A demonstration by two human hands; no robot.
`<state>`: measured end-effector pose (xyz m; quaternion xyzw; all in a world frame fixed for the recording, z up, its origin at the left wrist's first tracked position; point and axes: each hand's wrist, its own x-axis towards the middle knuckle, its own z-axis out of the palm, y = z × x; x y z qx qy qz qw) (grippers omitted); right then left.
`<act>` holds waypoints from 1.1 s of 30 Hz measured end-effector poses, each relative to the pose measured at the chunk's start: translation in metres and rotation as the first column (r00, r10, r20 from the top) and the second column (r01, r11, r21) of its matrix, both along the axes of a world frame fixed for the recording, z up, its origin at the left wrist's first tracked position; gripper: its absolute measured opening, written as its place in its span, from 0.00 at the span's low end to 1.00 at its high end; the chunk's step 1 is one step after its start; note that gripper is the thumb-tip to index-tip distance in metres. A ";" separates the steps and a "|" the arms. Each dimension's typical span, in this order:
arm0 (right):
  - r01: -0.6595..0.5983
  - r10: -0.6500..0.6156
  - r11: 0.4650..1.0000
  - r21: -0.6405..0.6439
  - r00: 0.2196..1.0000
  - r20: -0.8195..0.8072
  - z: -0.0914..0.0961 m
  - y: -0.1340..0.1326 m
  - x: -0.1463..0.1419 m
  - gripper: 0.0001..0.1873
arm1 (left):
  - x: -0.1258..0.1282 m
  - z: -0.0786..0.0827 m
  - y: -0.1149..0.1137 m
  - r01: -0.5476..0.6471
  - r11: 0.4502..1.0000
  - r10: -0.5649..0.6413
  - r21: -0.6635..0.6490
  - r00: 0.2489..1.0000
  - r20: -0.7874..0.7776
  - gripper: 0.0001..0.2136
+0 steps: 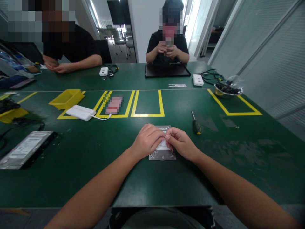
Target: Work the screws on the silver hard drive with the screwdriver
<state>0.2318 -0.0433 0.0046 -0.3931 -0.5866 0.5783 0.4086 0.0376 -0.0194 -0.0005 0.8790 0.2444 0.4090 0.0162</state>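
Observation:
A silver hard drive (162, 154) with a white label lies flat on the green table in front of me. Over its upper part my left hand (148, 140) is closed, its fingers bent together and their tips meeting those of the other hand. My right hand (181, 143) is closed in a pinch above the drive's right side. Whatever sits between the fingertips is too small or hidden to name. To the right, a screwdriver (196, 125) with a black and yellow handle rests on the table.
Another hard drive (30, 144) lies at the left. Beyond are a yellow bin (68, 99), a white power bank (81, 112) cabled to a phone (114, 105), and a metal bowl (228, 92) of dark parts. Two people sit across the table; one holds a phone near a black panel (167, 70).

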 end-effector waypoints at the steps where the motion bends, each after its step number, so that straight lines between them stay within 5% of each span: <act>1: -0.005 0.005 1.000 -0.014 1.000 -0.012 0.001 0.000 0.000 0.16 | 0.001 0.000 -0.001 0.009 1.000 -0.009 0.006 1.000 0.009 0.04; 10: -0.017 0.010 0.997 -0.076 0.995 -0.095 -0.001 0.002 0.003 0.15 | 0.000 -0.001 -0.003 -0.002 0.998 0.001 0.070 1.000 0.008 0.05; 18: -0.005 -0.008 0.997 -0.082 0.986 -0.165 -0.002 -0.001 0.002 0.09 | 0.001 -0.002 -0.003 -0.134 0.980 0.127 0.148 0.990 0.053 0.07; 33: -0.012 0.011 1.000 -0.013 0.991 -0.131 0.002 -0.002 0.000 0.13 | 0.001 -0.002 -0.001 -0.164 0.986 0.159 0.034 0.980 0.117 0.06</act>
